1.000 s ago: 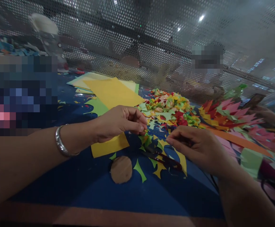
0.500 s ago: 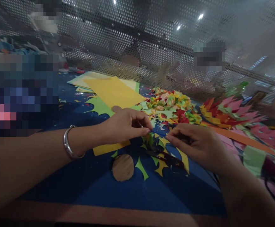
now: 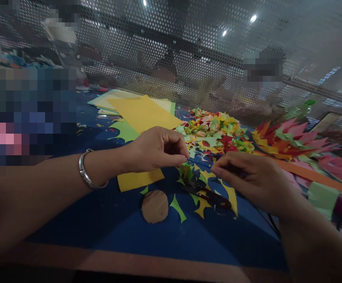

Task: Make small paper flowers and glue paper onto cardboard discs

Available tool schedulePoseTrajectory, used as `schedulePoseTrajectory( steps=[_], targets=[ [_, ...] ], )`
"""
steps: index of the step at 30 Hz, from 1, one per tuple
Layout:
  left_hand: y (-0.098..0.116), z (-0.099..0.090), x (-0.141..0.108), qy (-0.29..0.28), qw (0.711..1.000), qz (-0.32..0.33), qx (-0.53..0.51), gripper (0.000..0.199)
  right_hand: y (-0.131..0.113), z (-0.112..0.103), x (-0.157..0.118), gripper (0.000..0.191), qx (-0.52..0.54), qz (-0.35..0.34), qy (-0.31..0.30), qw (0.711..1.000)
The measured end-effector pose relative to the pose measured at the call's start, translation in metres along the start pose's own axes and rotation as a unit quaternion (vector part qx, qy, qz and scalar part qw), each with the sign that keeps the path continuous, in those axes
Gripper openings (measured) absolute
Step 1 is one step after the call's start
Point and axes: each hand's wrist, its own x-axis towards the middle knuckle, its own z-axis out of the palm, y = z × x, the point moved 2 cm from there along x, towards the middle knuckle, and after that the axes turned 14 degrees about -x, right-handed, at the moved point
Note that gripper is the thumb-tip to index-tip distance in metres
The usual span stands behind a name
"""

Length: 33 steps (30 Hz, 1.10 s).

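My left hand [image 3: 156, 151], a silver bangle at its wrist, is raised over the table with thumb and forefinger pinched together. Opposite it, my right hand [image 3: 247, 173] is also closed in a pinch, its fingertips a short gap from the left ones. Whatever the fingertips hold, if anything, is too small to make out. Below the hands lie scissors [image 3: 216, 197] with dark red handles, among green and yellow paper offcuts [image 3: 202, 206]. A round brown cardboard disc [image 3: 155, 206] lies nearer me, beside a green paper scrap [image 3: 178, 209]. Yellow paper [image 3: 139, 181] shows under my left hand.
Yellow sheets [image 3: 147, 112] lie on the blue table [image 3: 159, 243] further back. A heap of coloured paper scraps [image 3: 214, 127] is beyond my hands. Pointed pink and orange paper shapes [image 3: 291, 137] and an orange strip [image 3: 315, 173] lie right. A perforated metal screen [image 3: 123, 51] stands behind.
The view has shifted slightly, so most things sit a little further right. Both hands keep their pinches, and the gap between them is slightly wider.
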Motion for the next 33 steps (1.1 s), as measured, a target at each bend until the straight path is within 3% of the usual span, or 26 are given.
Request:
schedulePoseTrajectory(
  steps=[11, 16, 20, 28, 33],
  targets=[
    [0.006, 0.002, 0.003, 0.042, 0.996, 0.002, -0.083, 0.01, 0.0, -0.004, -0.002, 0.024, -0.003, -0.005, 0.003, 1.0],
    [0.003, -0.01, 0.006, 0.128, 0.986, -0.014, -0.103, 0.011, 0.009, -0.008, -0.002, 0.025, -0.022, 0.02, 0.018, 0.999],
    [-0.006, -0.019, 0.009, 0.203, 0.963, -0.04, -0.173, 0.009, 0.019, -0.01, -0.002, 0.028, -0.036, 0.053, 0.032, 0.997],
    [-0.016, -0.014, 0.006, 0.186, 0.923, -0.155, -0.3, 0.006, 0.025, 0.005, 0.005, 0.03, -0.138, 0.078, -0.106, 0.982],
    [-0.016, -0.012, 0.005, 0.192, 0.909, -0.172, -0.328, 0.013, 0.024, 0.01, 0.006, 0.031, -0.134, 0.092, -0.125, 0.979]
  ],
)
